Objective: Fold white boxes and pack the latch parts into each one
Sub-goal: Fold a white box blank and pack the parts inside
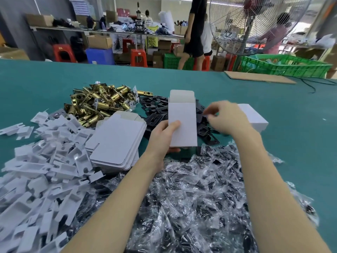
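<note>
My left hand (165,132) grips the upright, open-topped white cardboard box (182,123); right hand (225,118), nearer, pinches among flat black latch plates (156,106) just beside it.

Two bare forearms entered from the lower edge of the view, both uncovered from there to the wrist, with no sleeve or cuff showing on either. The left hand (165,133) and the right hand (226,118) were bare as well, without gloves. No watch, band or ring showed on the wrists or on the visible fingers. The fingernails looked short and plain. The rest of the person lay out of view.
</note>
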A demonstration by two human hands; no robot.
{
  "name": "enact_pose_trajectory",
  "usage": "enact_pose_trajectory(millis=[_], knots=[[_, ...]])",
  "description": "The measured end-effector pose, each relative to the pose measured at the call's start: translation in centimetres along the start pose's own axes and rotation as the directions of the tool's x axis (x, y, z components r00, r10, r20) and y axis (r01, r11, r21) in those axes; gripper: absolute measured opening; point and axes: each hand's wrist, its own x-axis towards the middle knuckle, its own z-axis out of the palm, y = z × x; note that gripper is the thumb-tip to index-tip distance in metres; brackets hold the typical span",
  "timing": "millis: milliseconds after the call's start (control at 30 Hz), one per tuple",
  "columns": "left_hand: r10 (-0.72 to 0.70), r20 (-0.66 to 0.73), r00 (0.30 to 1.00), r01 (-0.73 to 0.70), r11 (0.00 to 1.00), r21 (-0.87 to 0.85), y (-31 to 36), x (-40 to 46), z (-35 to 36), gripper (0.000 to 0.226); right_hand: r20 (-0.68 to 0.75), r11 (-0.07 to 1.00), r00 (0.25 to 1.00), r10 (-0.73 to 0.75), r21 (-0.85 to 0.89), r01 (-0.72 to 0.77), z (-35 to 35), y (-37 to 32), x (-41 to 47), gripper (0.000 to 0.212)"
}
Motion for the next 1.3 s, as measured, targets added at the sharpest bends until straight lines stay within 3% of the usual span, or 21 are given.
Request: enact_pose_trajectory(millis=[67,133,333,467,567,667,800,900,1000,1100,1233,1300], knots=[[0.003,-0.012,1.000,-0.003,1.000,-0.009,0.0,0.1,0.1,0.015,0.210,0.995,0.977,0.038,-0.097,-0.018,1.8,0.6,-0.2,0.033],[0.005,-0.013,1.000,-0.005,1.000,-0.019,0.0,0.1,0.1,0.013,0.252,0.995,0.966,0.060,-0.087,-0.040,3.2,0.8,-0.4,0.044],[-0.001,-0.008,1.000,0.001,0.998,-0.057,0.0,0.1,0.1,0.017,0.017,0.996,0.996,0.086,0.033,-0.087,4.9,1.8,0.2,0.020],[0.004,-0.004,1.000,-0.004,0.999,-0.050,0.0,0.2,0.0,0.022,-0.141,0.945,0.979,0.147,0.311,-0.097,3.8,2.1,0.7,0.013],[0.005,-0.005,1.000,-0.005,0.999,-0.054,0.0,0.2,0.0,0.024,-0.091,0.762,0.958,0.274,0.628,-0.158,2.4,2.3,0.9,0.014],[0.002,0.001,1.000,-0.002,0.998,-0.055,0.0,0.2,0.0,0.024,0.025,0.510,0.964,0.263,0.845,-0.161,1.1,2.1,0.5,0.008],[0.004,0.009,1.000,-0.004,0.999,-0.042,-0.1,0.2,0.0,0.024,0.072,0.265,0.981,0.178,0.957,-0.118,-0.5,1.6,-0.1,0.002],[0.003,0.011,1.000,-0.003,0.999,-0.034,-0.1,0.2,0.0,0.024,0.089,0.165,0.994,0.063,0.981,-0.098,-1.7,1.0,-0.6,0.007],[0.005,0.020,1.000,-0.004,1.000,-0.029,-0.1,0.2,0.0,0.023,0.075,0.223,0.997,-0.034,0.973,-0.065,-2.6,0.2,-0.9,0.021],[0.010,0.029,1.000,-0.010,1.000,-0.022,0.0,0.1,0.0,0.022,0.040,0.293,0.998,-0.050,0.956,-0.024,-3.0,-0.8,-0.9,0.020],[0.020,0.055,0.998,-0.021,1.000,0.018,0.0,0.0,0.1,0.021,-0.178,0.536,0.984,-0.020,0.829,0.161,-2.4,-1.7,-0.5,0.010],[0.027,0.077,0.997,-0.029,0.999,0.032,0.0,0.0,0.1,0.020,-0.249,0.639,0.967,-0.052,0.736,0.224,-2.2,-1.9,-0.3,0.017]])
